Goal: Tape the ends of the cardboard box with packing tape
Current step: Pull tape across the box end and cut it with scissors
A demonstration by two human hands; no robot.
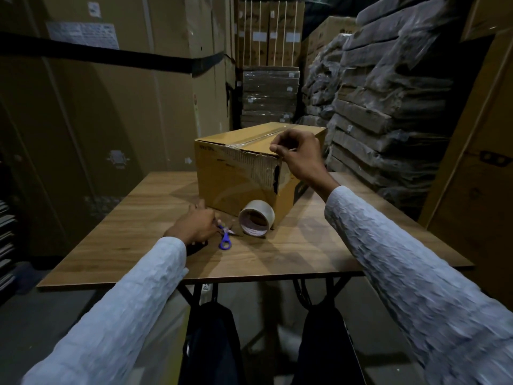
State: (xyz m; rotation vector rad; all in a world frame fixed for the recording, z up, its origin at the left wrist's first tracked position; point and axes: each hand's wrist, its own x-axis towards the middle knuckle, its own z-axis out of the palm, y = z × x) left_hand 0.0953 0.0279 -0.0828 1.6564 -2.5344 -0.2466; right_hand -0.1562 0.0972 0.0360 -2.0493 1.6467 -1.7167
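The cardboard box [244, 173] is set on the wooden table [133, 245], tape roll [256, 219] leaning against its near corner; a tape strip is pinched at the box's top edge by the right hand [298, 155] — blue scissors [225, 237] are gripped by the left hand [194, 227].

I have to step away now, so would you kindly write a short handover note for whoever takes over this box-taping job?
Left hand: on the table, fingers at the blue scissors; grip unclear.
Right hand: pinching a tape strip at the cardboard box's top near corner.
Tape roll: leaning against the box front.
Done: top seam looks taped.
Left: cut the strip, press it down, tape the torn near end; far end unseen.
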